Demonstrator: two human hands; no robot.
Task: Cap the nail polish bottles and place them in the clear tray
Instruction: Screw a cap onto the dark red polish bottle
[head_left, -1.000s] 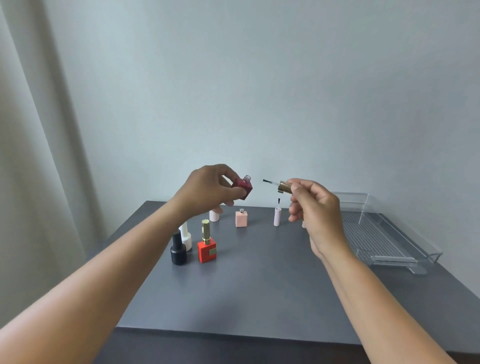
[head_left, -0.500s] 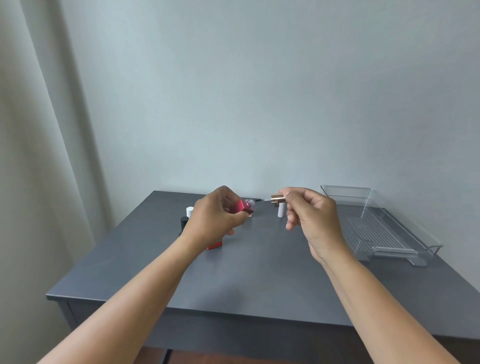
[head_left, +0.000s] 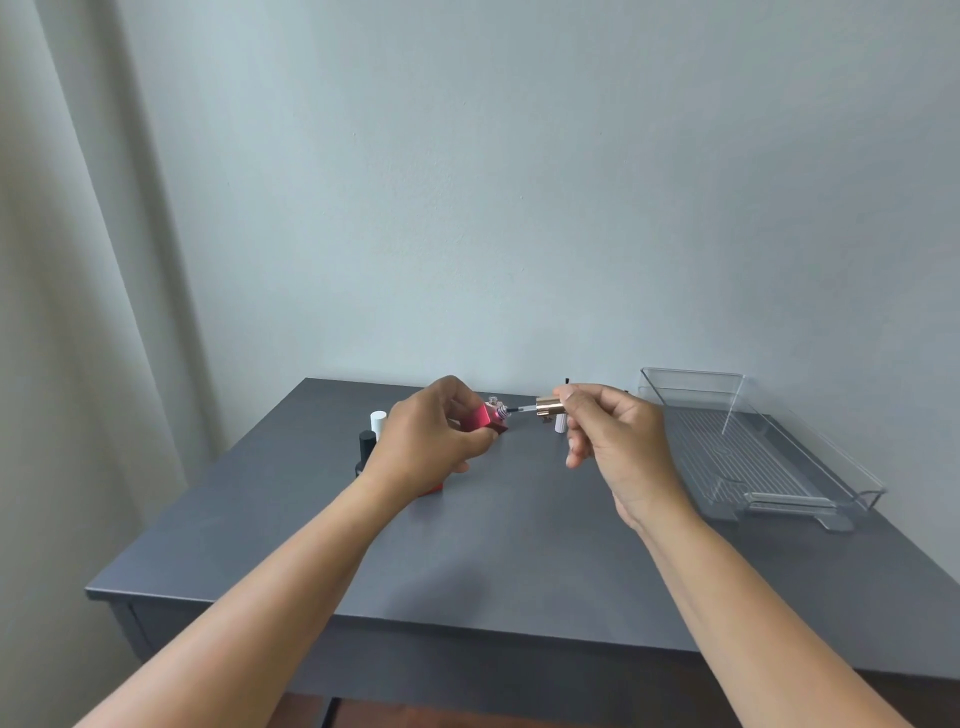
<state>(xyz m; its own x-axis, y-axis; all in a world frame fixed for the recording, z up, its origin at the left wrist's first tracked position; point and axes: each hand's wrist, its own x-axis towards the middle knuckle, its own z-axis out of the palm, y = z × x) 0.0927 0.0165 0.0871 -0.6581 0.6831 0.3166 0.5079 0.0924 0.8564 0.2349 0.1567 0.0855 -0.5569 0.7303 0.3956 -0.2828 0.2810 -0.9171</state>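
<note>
Nail polish bottle, pink-red (head_left: 480, 418), held tilted above the dark grey table (head_left: 519, 545), neck pointing toward the clear tray (head_left: 852, 467). Left hand (head_left: 431, 447) closed around the bottle body, fingers curled tight. Right hand (head_left: 618, 441) pinches a gold cap (head_left: 549, 405) between thumb and fingertips; other fingers loosely folded. Cap's brush stem (head_left: 522, 409) points at the bottle neck, tip at or just inside the opening; cap not seated.

Table: matte, dark grey, set against a plain pale wall (head_left: 519, 182). Pale curtain (head_left: 62, 312) hangs on the far side of the table from the tray.

Clear tray sits on the table, well apart from the held bottle, ribbed floor, nothing visible in it.

Other bottles, all on the side of the hands away from the tray or behind them: black bottle (head_left: 365, 452) and white-capped one (head_left: 378, 421) just beside the left hand; a red bottle (head_left: 434, 489) mostly hidden under the left wrist. A pale cylindrical piece (head_left: 561, 423) stands behind the right hand, partly hidden.
</note>
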